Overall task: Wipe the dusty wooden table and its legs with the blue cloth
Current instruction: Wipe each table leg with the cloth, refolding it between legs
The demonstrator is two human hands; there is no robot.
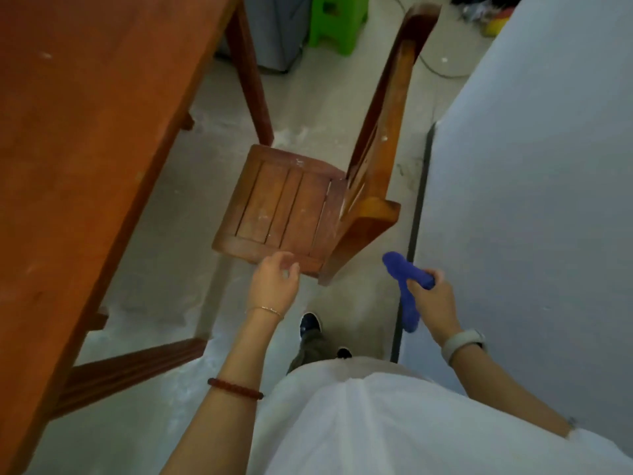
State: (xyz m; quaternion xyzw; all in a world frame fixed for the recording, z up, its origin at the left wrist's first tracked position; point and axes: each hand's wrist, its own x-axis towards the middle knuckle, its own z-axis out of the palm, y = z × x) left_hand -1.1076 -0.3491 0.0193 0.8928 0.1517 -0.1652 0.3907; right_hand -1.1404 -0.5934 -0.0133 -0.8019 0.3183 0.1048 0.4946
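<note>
Head view, looking down.

Tabletop [85,149]: red-brown wood, fills the left side and is cut off by the top, left and bottom edges. Pale specks and smudges show on it, and motion blur keeps finer detail from reading. One table leg [250,80] shows in full at the far corner. A second wooden member [137,365] runs low near the bottom left, and its join to the table is hidden under the top.

Blue cloth [407,272]: off the table, held in the air at right, between the chair and the wall [531,200]. One end sticks up, the other hangs below the fist.

Right hand [431,296]: fingers clenched round the middle of the cloth. A pale watch [462,341] sits on the wrist.

Left hand [274,282]: fingers loosely curled, holding nothing, at the near edge of the chair seat [284,207]. I cannot tell whether they touch it. A thin bracelet [265,310] is at the wrist and a dark bead bracelet [236,389] further up the forearm.

Chair: slatted seat with whitish marks, standing just beside the table leg. Its backrest [387,108] rises toward the top of the frame.

Floor [164,252]: grey, with pale dusty patches. One dark shoe [310,323] shows and the other is mostly hidden by the white shirt [394,423].

Green stool [335,22]: far end, cut off by the top edge.
</note>
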